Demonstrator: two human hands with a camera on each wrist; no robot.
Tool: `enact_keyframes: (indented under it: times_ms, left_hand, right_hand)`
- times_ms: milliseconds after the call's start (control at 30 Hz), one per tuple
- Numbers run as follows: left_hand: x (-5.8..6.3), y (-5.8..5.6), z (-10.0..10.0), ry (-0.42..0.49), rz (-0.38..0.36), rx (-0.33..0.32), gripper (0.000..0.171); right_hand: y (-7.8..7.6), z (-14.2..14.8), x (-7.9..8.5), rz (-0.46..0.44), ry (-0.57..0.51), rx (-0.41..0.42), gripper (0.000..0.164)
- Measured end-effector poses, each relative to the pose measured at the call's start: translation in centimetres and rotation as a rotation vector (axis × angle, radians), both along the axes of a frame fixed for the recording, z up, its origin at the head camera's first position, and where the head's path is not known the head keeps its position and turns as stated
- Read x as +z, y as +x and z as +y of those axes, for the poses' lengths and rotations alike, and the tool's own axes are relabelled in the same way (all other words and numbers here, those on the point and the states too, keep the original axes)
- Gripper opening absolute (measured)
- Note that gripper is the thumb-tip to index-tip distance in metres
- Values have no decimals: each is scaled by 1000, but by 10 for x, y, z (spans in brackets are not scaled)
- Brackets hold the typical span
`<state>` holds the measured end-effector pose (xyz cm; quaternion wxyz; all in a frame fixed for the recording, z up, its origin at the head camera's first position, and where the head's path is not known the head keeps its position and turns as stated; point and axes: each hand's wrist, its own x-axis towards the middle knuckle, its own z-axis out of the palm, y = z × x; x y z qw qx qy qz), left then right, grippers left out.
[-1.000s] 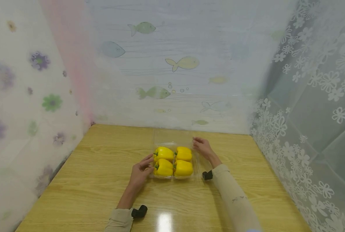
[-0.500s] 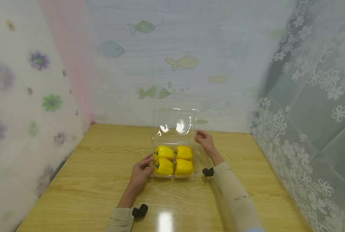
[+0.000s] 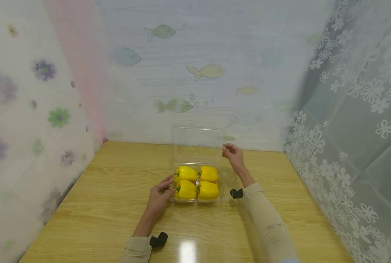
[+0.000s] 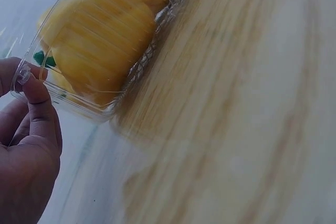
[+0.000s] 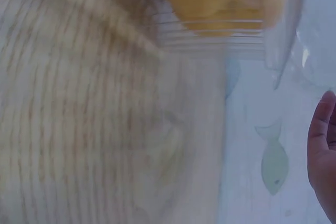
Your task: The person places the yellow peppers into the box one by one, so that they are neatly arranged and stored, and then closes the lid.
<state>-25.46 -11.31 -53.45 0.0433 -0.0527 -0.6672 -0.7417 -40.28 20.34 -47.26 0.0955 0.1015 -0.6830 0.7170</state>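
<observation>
Several yellow bell peppers (image 3: 208, 190) sit in two rows inside a clear plastic clamshell container (image 4: 100, 109), their green stems pointing left. The left hand (image 3: 160, 195) is at the container's left side. In the left wrist view its thumb and finger pinch the clear rim. Behind the peppers the transparent lid (image 3: 198, 146) stands raised, hinged along the far edge of the base. At the lid's right edge the right hand (image 3: 234, 157) pinches with curled fingers. Only part of that hand shows at the border of the right wrist view, a fingertip right at the lid.
The container stands on a wood-grain table (image 3: 116, 204). A back wall sheet (image 3: 264, 91) with printed fish rises behind the lid. Flower-patterned sheets hang at left and right. Each wrist carries a black camera mount (image 3: 158, 239).
The lid shows taller behind the peppers than a second ago, its top edge having risen. The right hand has moved up and slightly right along with it. The left hand stays in place.
</observation>
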Motion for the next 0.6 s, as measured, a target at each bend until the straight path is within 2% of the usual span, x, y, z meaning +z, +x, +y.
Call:
enact_keyframes:
  times_ms: [133,400,600]
  left_hand:
    - [-1,0,0,-10,0,4,36]
    - [0,-1,0,-20,3,2,38]
    - [3,1,0,-18,-3,3,37]
  right_hand:
    - [2,0,5,30,8,12,34]
    - [5,4,7,19,29,45,34]
    - [8,5,4,0,-4,62,23]
